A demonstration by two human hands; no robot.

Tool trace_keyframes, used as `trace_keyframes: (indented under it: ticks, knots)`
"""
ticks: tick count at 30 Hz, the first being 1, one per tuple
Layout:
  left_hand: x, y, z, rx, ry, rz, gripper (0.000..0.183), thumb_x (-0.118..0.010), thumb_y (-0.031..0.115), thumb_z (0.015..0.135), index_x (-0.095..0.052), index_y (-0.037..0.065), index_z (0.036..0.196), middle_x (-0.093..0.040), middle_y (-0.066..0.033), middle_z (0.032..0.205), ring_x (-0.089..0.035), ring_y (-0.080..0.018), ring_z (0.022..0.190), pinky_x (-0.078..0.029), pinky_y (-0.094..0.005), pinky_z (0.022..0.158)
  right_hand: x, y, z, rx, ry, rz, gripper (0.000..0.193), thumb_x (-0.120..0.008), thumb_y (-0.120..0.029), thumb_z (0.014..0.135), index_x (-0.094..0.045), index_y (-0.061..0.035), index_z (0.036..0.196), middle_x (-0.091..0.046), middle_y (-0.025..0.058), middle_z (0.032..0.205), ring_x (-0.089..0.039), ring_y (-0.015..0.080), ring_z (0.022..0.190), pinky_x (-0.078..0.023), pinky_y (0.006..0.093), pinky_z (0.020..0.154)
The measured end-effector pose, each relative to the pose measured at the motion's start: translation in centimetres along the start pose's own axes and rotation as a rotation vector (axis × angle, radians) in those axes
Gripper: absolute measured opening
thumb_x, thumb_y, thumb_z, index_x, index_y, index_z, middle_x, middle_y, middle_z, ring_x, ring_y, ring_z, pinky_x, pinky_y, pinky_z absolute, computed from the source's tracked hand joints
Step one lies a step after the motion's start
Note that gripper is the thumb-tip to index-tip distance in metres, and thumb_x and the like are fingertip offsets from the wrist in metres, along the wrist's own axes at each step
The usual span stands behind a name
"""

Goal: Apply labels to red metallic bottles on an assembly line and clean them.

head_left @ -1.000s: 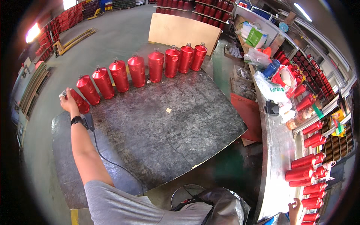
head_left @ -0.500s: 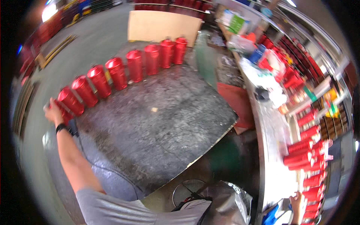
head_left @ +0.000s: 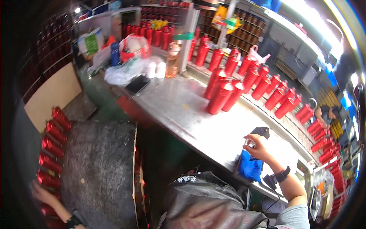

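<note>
My left hand (head_left: 45, 194) is low at the left, smeared by motion, beside a row of shiny red metal bottles (head_left: 50, 162) along the dark tabletop's edge. Whether its fingers touch a bottle I cannot tell. On the right, my right hand (head_left: 258, 147) is over the bright metal workbench (head_left: 183, 110), its thumb and fingers curled around a small whitish piece (head_left: 249, 142) too small to name. Just below that hand is a crumpled blue cloth (head_left: 251, 167), and a dark flat object (head_left: 261, 132) lies just beyond it.
More red bottles (head_left: 221, 97) stand on the bench and along the shelf behind it. A black flat item (head_left: 137, 84), plastic bags (head_left: 127, 70) and a clear bottle (head_left: 172, 61) occupy its far end. The dark worn table (head_left: 99, 168) and a light board (head_left: 53, 97) are at left.
The view has swung to the right, bringing the workbench to the middle. My left hand was on the end red bottle; now it is blurred beside the row. My right hand now shows fully.
</note>
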State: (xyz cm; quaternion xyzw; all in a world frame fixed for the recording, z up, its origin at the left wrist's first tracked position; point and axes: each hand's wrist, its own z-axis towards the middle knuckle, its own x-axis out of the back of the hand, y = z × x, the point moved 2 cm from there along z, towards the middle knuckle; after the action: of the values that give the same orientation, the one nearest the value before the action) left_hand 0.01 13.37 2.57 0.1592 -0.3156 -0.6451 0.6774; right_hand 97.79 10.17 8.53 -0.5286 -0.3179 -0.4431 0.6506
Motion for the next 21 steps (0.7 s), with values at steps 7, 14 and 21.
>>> trace_keyframes:
  ticks: [7,14,21]
  knots:
    - [-17.0,47.3,-29.2,0.186,-1.112,-1.062,0.053,-0.066,0.013,0.089,-0.046,0.0,0.137,-0.052,-0.011,0.134,-0.053,-0.0225,0.123,-0.041,-0.0365,0.106,3.3,-3.2,-1.9,0.009,0.011,0.004,0.038,-0.075,-0.027,0.084,-0.066,-0.0071,0.114,-0.068,0.0142,0.094,-0.067,0.0279,0.072,-0.054,0.0386,0.067]
    - [-24.7,72.0,-42.4,-0.405,-1.185,-1.137,0.102,-0.088,0.024,0.071,-0.025,-0.001,0.148,-0.032,-0.0212,0.146,-0.034,-0.0352,0.138,-0.03,-0.0459,0.115,6.5,-1.0,-7.3,-0.394,0.073,0.175,0.037,-0.077,-0.024,0.082,-0.068,-0.0074,0.115,-0.069,0.0118,0.094,-0.065,0.0208,0.062,-0.053,0.0306,0.058]
    - [-30.0,75.3,-47.5,-0.37,-1.064,-1.188,0.088,-0.09,0.016,0.064,-0.04,0.004,0.136,-0.049,-0.0169,0.132,-0.05,-0.0328,0.123,-0.041,-0.0423,0.106,6.3,3.2,-10.5,-0.633,0.22,0.223,0.038,-0.078,-0.017,0.08,-0.068,-0.0023,0.113,-0.069,0.0126,0.091,-0.065,0.0182,0.067,-0.051,0.0276,0.055]
